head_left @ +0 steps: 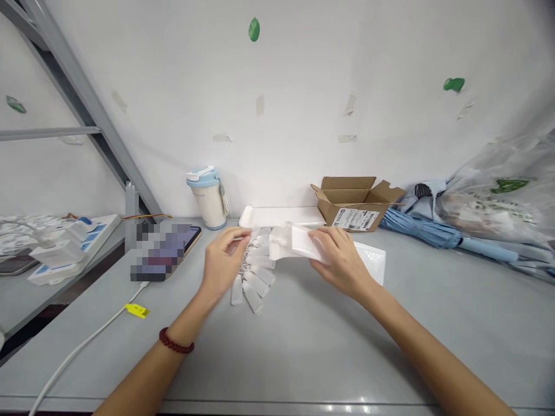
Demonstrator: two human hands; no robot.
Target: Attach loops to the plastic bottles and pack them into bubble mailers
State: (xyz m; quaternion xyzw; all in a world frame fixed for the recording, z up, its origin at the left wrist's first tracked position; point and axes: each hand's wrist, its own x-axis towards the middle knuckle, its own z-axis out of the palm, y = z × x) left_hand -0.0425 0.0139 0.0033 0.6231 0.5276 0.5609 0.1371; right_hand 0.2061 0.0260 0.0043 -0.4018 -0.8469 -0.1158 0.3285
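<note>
In my right hand [340, 254] is a small white box [306, 242], tilted on its side above the table, its open flap end facing left. My left hand [223, 254] is closed in a pinch just left of that end; what its fingertips hold blends into the pale things behind. Below and between my hands, several translucent flat tags [255, 286] with small metal rings lie fanned out on the table. A white padded mailer [372, 261] lies partly hidden behind my right hand. Behind the tags is a long white box [286, 216].
An open cardboard box [353, 202] stands against the wall, near a folded blue umbrella [420, 228] and a plastic bag [498, 196]. A lidded cup [208, 199] stands at back left. A phone [169, 254] on a white cable [87, 341] lies left of my left hand.
</note>
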